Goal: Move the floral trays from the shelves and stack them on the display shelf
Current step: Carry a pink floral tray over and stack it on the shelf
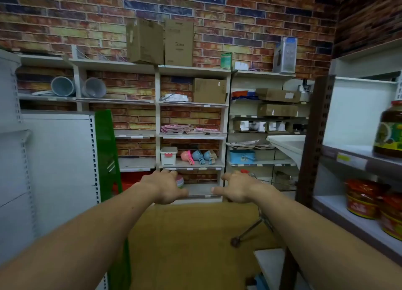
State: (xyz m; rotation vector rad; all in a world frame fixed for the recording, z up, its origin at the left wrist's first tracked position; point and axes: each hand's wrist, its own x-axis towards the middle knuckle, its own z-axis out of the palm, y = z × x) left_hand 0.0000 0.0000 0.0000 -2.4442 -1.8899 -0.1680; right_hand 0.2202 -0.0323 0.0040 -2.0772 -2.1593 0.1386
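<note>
While both arms reach forward, empty: left hand point(166, 186) and right hand point(236, 188) held palm-down, fingers loosely spread, gripping nothing, well short of the shelving. Judged as the approach step, before any tray is lifted.

Floral trays point(191, 129) lying in a loose, fanned pile on the middle shelf point(192, 136) of the cream-coloured unit against the brick wall point(87, 17), above the hands. Flat, shallow, rectangular with slotted handles at the ends, by the look of them; pink and pale, apparently printed, though pattern too blurred to confirm. Probably light rigid plastic, smooth and slippery against one another.

Possibly a second lot of similar flat trays point(245, 145) on the unit to the right; too small to tell.

Next move, as a guess: raise both hands to the middle shelf, square the skewed pile, then take it by the two short ends so nothing slides off. Uneven stacking a likely nuisance.

Below the trays: a white lidded box point(168, 155) with red clips, and pink and blue scoops point(199, 157) nested on their sides. Higher up, matte cardboard cartons point(159, 42), dull and creased. Grey plastic buckets point(75, 87) tipped on their sides at left. Right foreground: glossy jars point(389, 135) with bright labels on a grey metal shelf point(348, 160). Wire cart point(258, 222) partly seen beyond the right forearm. Which unit serves as the display shelf: cannot tell.
</note>
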